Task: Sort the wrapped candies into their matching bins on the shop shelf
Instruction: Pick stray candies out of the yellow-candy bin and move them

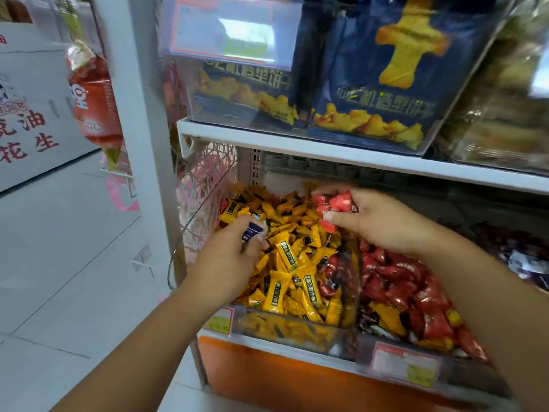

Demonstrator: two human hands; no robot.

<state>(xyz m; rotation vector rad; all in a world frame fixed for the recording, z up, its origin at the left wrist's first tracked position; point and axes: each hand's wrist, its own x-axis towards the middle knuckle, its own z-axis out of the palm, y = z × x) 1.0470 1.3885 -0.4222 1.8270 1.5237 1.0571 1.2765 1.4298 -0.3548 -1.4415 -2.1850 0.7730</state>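
Observation:
A clear bin [285, 331] on the lower shelf is heaped with yellow wrapped candies [292, 263], with a few red ones among them at its right side. My left hand [231, 257] hovers over this bin and pinches a dark blue wrapped candy [252, 228]. My right hand [371, 218] is over the back of the same bin and grips several red wrapped candies [332, 205]. To the right, a second clear bin [395, 358] holds red candies [398, 286], with a few yellow ones mixed in near its front.
A white shelf board [326, 150] hangs low just above the bins, carrying clear boxes of blue snack packs [371, 84]. A wire basket [205, 185] sits left of the yellow bin. Dark wrapped sweets [523, 257] lie at far right. Grey tiled floor [65, 263] opens to the left.

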